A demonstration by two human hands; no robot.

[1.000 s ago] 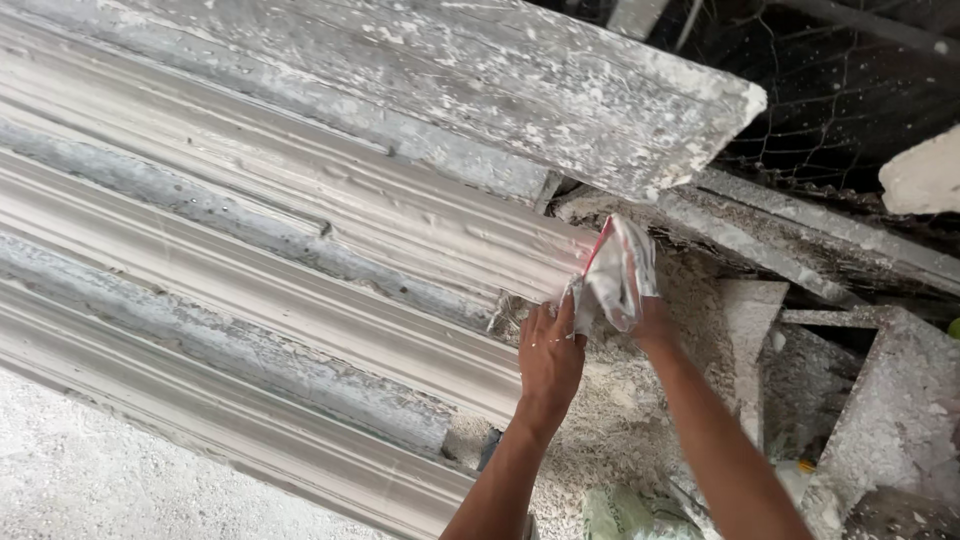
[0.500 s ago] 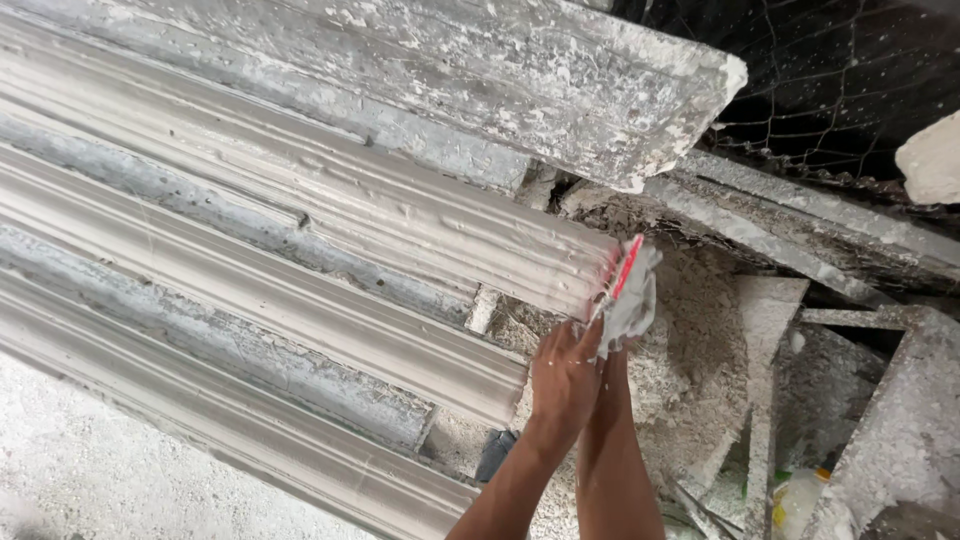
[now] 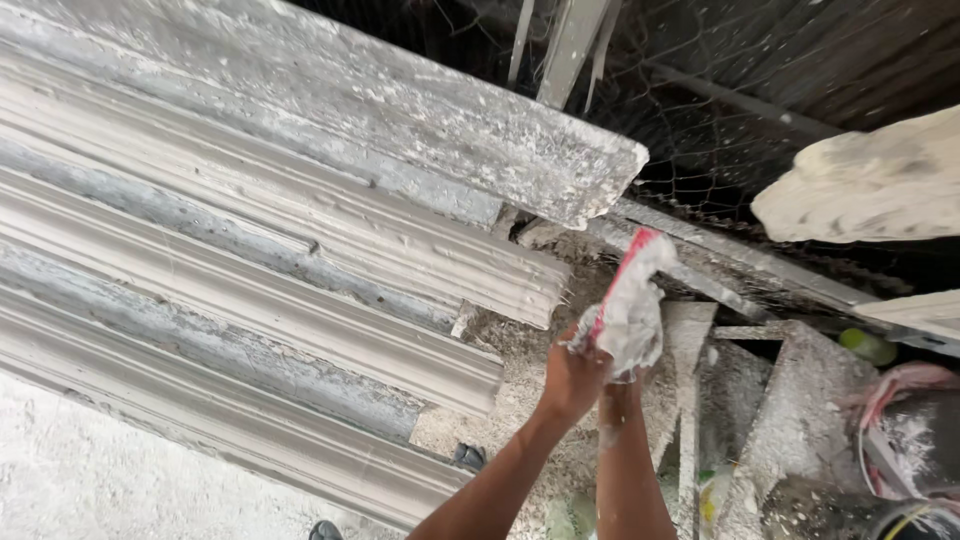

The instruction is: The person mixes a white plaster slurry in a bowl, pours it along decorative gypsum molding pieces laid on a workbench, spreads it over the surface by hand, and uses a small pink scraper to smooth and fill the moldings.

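- Long plaster cornice mouldings (image 3: 250, 290), stepped and ridged in profile, lie stacked side by side, running from the upper left down toward the middle.
- A rough plaster-spattered slab (image 3: 400, 130) rests across the top of the stack.
- Wire mesh (image 3: 720, 140) spans the dark background at the upper right.
- A pale, lumpy plaster block (image 3: 870, 185) juts in from the right edge.
- Grey, dusty debris and plaster offcuts (image 3: 770, 420) fill the lower right.
- A small green object (image 3: 865, 345) lies near a pinkish hose (image 3: 895, 385).
- A white, powdery floor (image 3: 90, 480) shows at the lower left.

Bright even daylight, dark shadowed background upper right, sharp focus.
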